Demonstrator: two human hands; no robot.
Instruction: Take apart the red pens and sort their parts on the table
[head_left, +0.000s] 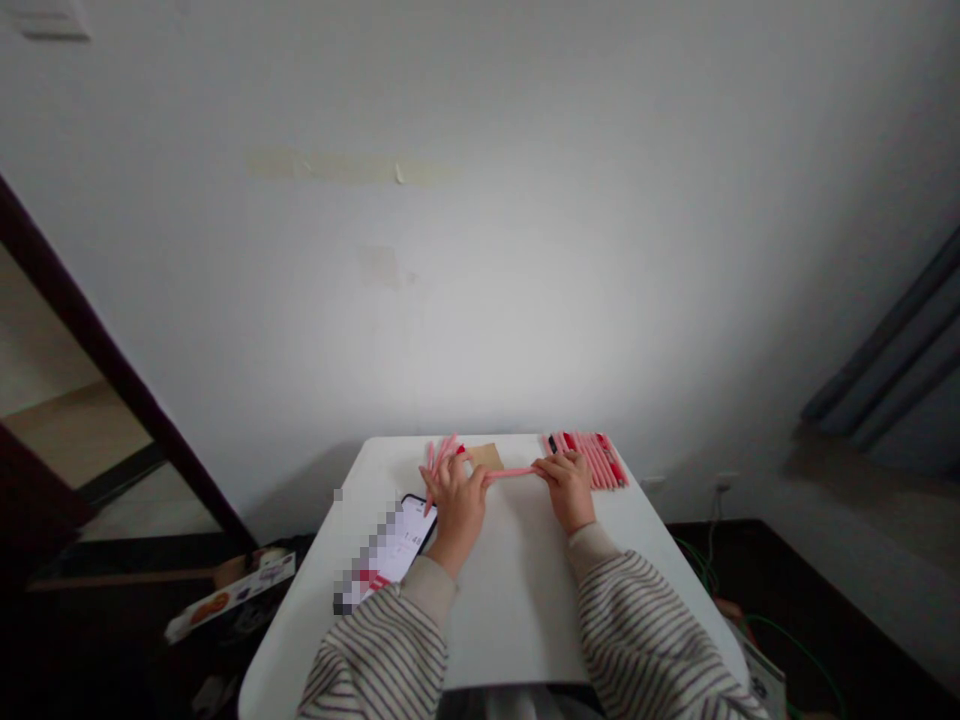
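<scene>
A slim pink pen-like stick (514,473) lies level between my two hands, just above the white table. My left hand (459,505) pinches its left end, and my right hand (568,490) pinches its right end. Several more pink sticks (431,458) lie loosely behind and beside my left hand, partly hidden by the fingers. Close to the right hand is a neat row of pink sticks (600,462) with red and black parts among them. A tan piece of paper or card (486,457) sits behind the held stick.
A phone (412,525) with a lit screen lies to the left of my left forearm, partly blurred out. The table (510,600) stands against a pale wall (525,300). Green cables (795,650) run along the dark floor at the right, and a box (232,597) is at the left.
</scene>
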